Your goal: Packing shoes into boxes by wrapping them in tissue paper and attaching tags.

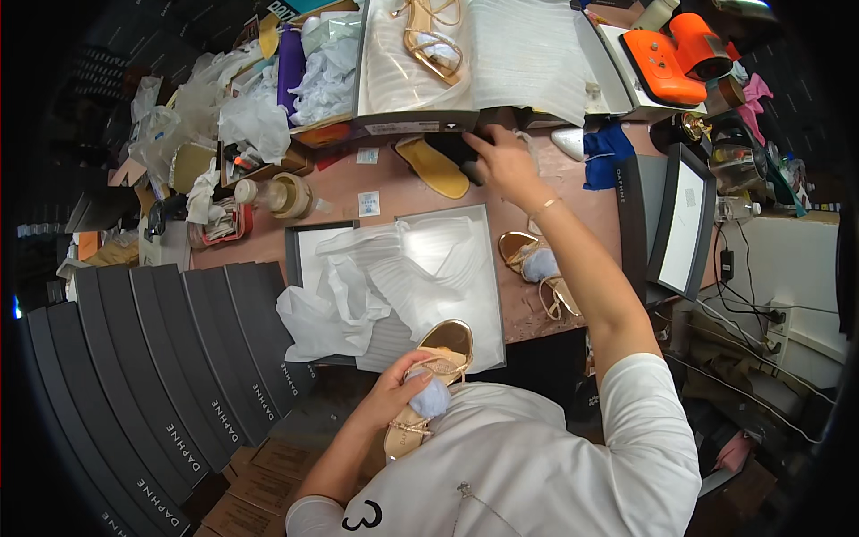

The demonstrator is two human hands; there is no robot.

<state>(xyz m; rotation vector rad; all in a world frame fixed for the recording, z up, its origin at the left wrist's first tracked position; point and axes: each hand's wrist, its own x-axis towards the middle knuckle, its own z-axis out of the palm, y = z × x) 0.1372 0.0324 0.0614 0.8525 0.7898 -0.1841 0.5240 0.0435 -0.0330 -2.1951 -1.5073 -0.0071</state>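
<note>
While the left hand [391, 390] holds a sandal [446, 337], the right [506, 165] is outstretched.

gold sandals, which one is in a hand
The sandal gripped by the left hand, near the white shirt. The other two are not held: one lies on the pinkish table, the other in the open box at the top.

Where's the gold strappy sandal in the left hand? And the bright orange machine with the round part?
Gold strappy sandal [447, 336] in the left hand [392, 391]: head view, on its shiny end.
Bright orange machine [651, 73] with the round part: head view, on its wide body.
</note>
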